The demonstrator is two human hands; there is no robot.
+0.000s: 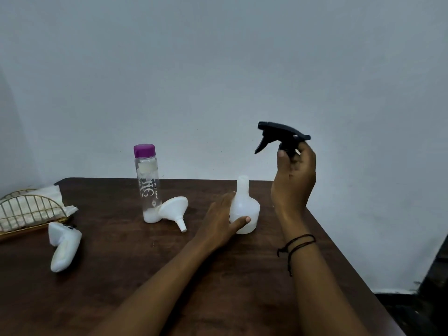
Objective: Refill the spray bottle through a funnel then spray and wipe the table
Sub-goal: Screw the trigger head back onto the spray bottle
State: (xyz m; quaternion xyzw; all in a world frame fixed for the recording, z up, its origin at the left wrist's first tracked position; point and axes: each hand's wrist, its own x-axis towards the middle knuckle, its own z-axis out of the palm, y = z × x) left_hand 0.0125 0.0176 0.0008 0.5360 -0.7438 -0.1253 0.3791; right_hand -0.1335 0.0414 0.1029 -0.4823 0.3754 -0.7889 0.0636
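Observation:
The white spray bottle body (246, 207) stands upright on the dark wooden table (145, 275), its neck uncovered. My left hand (221, 220) grips its lower left side, thumb across the front. My right hand (294, 178) holds the black trigger spray head (278, 135) lifted above and to the right of the bottle, nozzle pointing left. A white funnel (173, 209) lies on its side, leaning against a clear water bottle (147, 185) with a purple cap and a little liquid at the bottom.
A gold wire holder (26, 214) with white napkins sits at the table's left edge. A white handheld device (64, 246) lies in front of it. The table's right edge runs diagonally past my right arm; a pale wall stands behind.

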